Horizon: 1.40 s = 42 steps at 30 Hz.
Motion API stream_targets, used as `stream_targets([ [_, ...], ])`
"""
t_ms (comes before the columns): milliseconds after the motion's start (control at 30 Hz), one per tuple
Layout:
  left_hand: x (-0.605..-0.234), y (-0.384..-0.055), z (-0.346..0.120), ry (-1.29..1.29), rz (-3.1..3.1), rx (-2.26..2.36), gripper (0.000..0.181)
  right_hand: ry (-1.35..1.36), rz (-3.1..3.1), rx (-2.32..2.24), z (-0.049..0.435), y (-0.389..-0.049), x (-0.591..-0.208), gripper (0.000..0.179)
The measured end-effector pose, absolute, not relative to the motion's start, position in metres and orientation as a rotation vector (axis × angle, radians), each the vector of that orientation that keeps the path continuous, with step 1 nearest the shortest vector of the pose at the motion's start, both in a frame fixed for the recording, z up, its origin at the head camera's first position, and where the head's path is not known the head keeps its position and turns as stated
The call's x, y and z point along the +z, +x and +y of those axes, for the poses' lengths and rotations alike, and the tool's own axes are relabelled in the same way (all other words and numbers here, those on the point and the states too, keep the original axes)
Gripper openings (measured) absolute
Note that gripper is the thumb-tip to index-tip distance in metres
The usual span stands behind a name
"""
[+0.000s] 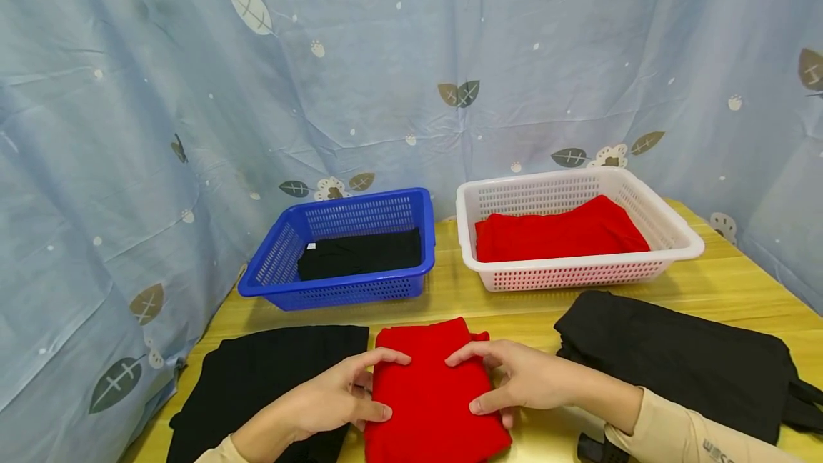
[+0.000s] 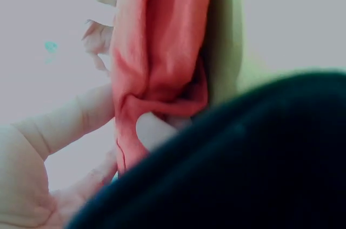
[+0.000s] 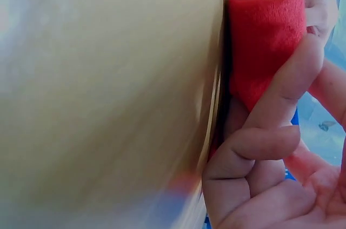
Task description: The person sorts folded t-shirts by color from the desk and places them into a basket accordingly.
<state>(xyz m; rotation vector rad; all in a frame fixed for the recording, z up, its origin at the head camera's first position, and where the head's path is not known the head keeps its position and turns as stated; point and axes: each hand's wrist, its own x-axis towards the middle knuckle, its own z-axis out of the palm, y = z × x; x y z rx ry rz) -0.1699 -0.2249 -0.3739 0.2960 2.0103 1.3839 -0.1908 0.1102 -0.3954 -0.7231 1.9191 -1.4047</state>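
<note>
A folded red cloth [image 1: 432,391] lies at the near middle of the table, made into a thick rectangular bundle. My left hand [image 1: 334,395] grips its left edge, with thumb and index finger on top and other fingers lower at the side. On the opposite edge my right hand [image 1: 524,377] holds it in the same way. Layered folds of the red cloth [image 2: 167,34] show in the left wrist view, one fingertip tucked at its underside. In the right wrist view, curled fingers of the right hand [image 3: 265,153] reach beneath the cloth's end [image 3: 267,45].
Behind the cloth stand a blue basket [image 1: 347,288] holding folded black cloth [image 1: 363,254] and a white basket [image 1: 579,271] holding folded red cloth [image 1: 559,234]. Black cloth [image 1: 270,370] lies left, and another black bundle [image 1: 675,356] right, on the wooden table [image 1: 450,291]. A patterned curtain [image 1: 386,56] hangs behind.
</note>
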Motion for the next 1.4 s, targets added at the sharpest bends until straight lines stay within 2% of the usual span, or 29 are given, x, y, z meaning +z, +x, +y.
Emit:
stream_targets([
  [600,-0.368,-0.173,-0.213,0.346,2.078,1.429,0.064,-0.641,1.96,-1.438,0.121,-0.188,-0.386,0.052],
  [1400,-0.319,-0.189,-0.195,0.52,2.146,1.453,0.059,-0.755,2.117,-1.467,0.148,-0.192,-0.344,0.062],
])
